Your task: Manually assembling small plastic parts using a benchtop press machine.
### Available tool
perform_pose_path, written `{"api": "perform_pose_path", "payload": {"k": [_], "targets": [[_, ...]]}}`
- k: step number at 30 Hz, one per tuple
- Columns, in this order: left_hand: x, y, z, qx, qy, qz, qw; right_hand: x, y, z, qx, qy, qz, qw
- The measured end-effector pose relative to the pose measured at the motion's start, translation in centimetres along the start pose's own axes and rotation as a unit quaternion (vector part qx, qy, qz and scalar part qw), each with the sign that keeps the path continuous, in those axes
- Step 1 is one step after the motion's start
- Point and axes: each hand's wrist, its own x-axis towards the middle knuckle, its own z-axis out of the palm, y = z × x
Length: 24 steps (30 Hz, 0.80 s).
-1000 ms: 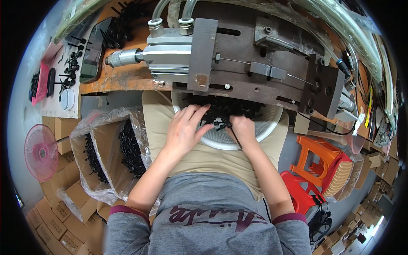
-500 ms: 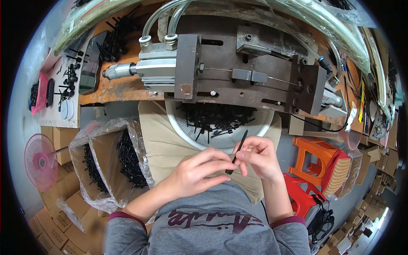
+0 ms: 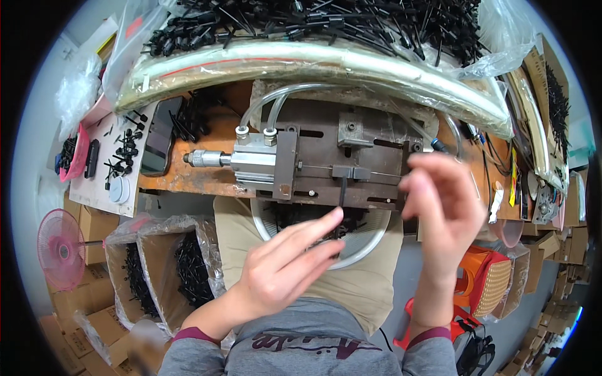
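A slim black plastic rod (image 3: 342, 195) stands upright in the fingers of my left hand (image 3: 282, 269), its top end at the small metal clamp blocks (image 3: 351, 173) of the press fixture. Whether rod and blocks touch, I cannot tell. My left thumb is hidden behind the fingers. Over the fixture's right end hovers my right hand (image 3: 445, 207), slightly blurred, its fingers bent and apart, with nothing visible in them. The dark fixture plate (image 3: 320, 150) carries a silver air cylinder (image 3: 253, 164) on its left. Below it, on my lap, a white basket (image 3: 370, 247) holds black rods.
Beyond the fixture, black parts (image 3: 326, 25) heap behind a plastic-wrapped edge (image 3: 313, 59). On the left are a phone (image 3: 160, 138), a pink tray (image 3: 75, 153), a pink fan (image 3: 61, 249) and a lined carton (image 3: 153, 276). A red-orange stool (image 3: 483, 282) stands right.
My hands have moved forward to the fixture. The rod has left my right hand and is now in my left. My right hand has swung up and right. The view has tilted further forward.
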Motion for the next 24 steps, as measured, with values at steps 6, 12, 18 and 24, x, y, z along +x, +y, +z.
{"api": "perform_pose_path", "payload": {"k": [6,12,18,24], "targets": [[1.8,-1.1,2.0,0.145,-0.024,0.025,0.989,12.2,-0.8,1.5,-0.243,0.03,-0.349,0.905],[2.6,-1.0,3.2,0.198,-0.059,0.037,0.978,18.0,-1.5,4.1,-0.4,-0.139,-0.283,0.86],[3.5,-1.2,3.4,0.233,-0.054,0.043,0.97,20.5,0.2,6.0,-0.481,-0.148,-0.291,0.814],[3.7,-1.4,3.5,0.229,-0.067,0.037,0.97,20.9,-0.5,4.3,-0.442,-0.144,-0.275,0.842]]}}
